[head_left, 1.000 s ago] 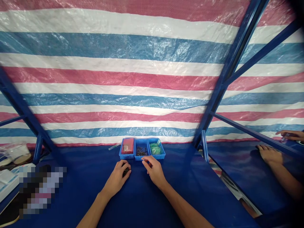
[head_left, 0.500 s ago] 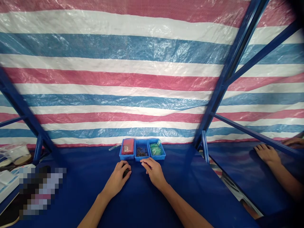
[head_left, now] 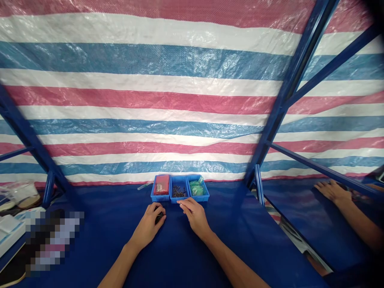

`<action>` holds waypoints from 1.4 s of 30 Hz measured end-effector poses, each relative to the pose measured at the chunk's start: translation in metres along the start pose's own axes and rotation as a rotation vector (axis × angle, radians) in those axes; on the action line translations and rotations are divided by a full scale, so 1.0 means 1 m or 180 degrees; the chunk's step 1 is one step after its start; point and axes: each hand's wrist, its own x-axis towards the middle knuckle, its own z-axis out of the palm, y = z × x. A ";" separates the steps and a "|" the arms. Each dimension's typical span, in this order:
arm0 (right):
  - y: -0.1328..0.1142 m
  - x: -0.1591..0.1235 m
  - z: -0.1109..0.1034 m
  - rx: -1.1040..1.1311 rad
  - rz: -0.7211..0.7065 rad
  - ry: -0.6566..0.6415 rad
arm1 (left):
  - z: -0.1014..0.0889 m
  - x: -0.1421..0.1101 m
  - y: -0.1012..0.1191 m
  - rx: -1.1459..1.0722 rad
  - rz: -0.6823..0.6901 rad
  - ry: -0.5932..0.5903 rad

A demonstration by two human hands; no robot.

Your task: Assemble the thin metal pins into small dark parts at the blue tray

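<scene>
Three small blue bins stand side by side at the back of the blue table (head_left: pixel 186 256). The left bin (head_left: pixel 161 187) holds red packets, the middle bin (head_left: pixel 179 189) holds small dark screws, and the right bin (head_left: pixel 198 187) holds green packets. My left hand (head_left: pixel 148 225) rests on the table just in front of the left bin, fingers curled round a small black part (head_left: pixel 159 218). My right hand (head_left: pixel 194 216) lies in front of the middle bin, its thumb and forefinger pinched at the bin's front edge on something too small to name.
A striped red, white and blue tarp hangs behind the bins, framed by blue steel posts (head_left: pixel 279 108). Another person's hand (head_left: pixel 331 190) rests on the neighbouring table at the right. At the far left lie a clear bag (head_left: pixel 22 192) and white items. A small clear tube (head_left: pixel 145 185) lies left of the bins.
My right hand has crept a little forward and up toward the middle bin's front edge. My left hand has stayed put. The other person's hand at the right has shifted farther back.
</scene>
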 end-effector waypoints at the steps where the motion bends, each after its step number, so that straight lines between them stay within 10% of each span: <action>1: 0.000 0.000 0.000 0.0078 0.0072 -0.0016 | 0.000 0.000 0.000 0.0001 -0.0004 -0.0003; 34: 0.000 0.000 0.003 -0.0213 0.0156 -0.0043 | -0.001 0.001 0.000 -0.0025 -0.0009 -0.0015; 42: 0.004 0.004 0.004 0.0830 0.0781 -0.0005 | -0.001 0.001 0.001 0.0009 0.0031 0.0074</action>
